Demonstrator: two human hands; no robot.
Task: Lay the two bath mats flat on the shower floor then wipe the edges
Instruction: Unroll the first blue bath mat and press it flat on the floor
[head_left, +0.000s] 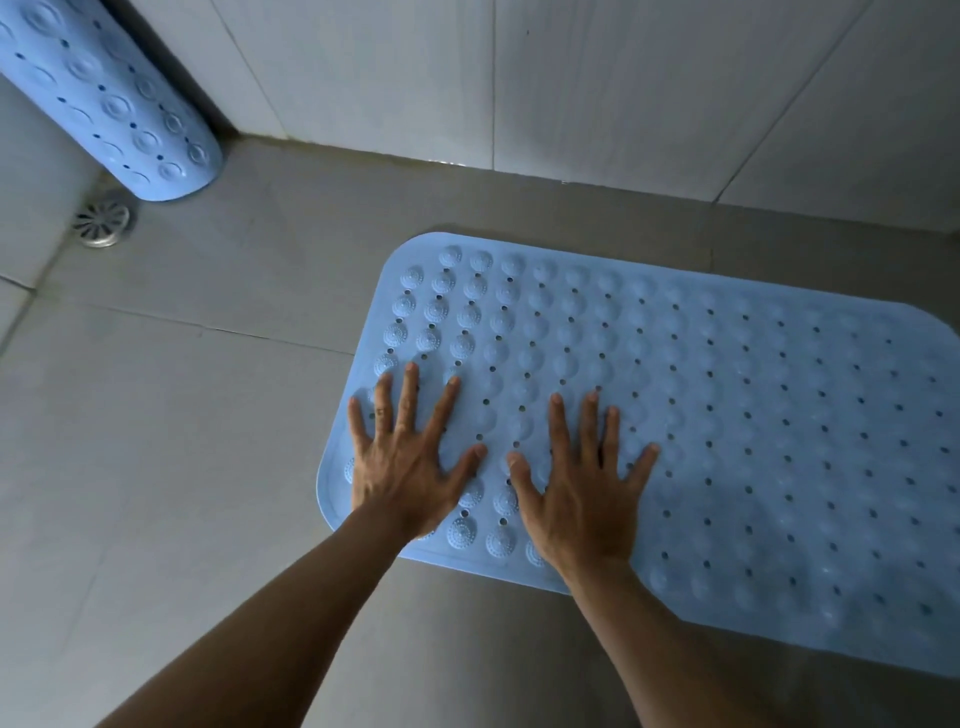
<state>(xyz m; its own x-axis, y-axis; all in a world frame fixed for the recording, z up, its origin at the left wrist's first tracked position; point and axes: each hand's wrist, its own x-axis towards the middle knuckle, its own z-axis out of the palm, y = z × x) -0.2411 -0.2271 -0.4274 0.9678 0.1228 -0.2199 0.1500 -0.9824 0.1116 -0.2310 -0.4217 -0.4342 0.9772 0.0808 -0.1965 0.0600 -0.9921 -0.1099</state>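
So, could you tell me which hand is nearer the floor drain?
Left: the left hand presses the mat at its end nearest the drain; the right hand presses farther along.

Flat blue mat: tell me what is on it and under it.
On the flat mat, the left hand and right hand press palms down, fingers spread, at its left end. Under it lies the grey tiled floor; that covered part cannot be seen.
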